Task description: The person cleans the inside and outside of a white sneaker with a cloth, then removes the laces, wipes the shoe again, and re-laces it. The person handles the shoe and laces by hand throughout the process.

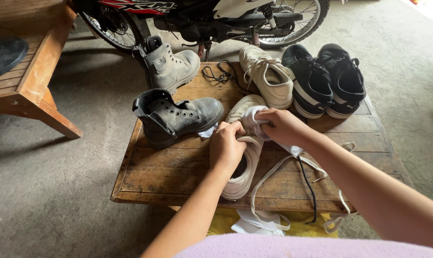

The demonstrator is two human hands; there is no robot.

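Left hand pinches the white sneaker on the wooden table; right hand is closed around a white cloth, grey boot beside.

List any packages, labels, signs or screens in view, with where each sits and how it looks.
Decal: on the motorcycle's red panel, top edge behind the table; light lettering on red.
Small tag or patch: on the ankle of the far grey boot; grey, rounded.
No packages, signs or screens show.

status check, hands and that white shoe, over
Both hands, left and right, on white sneaker, right gripping white cloth. Loose laces trailing; grey boot close.
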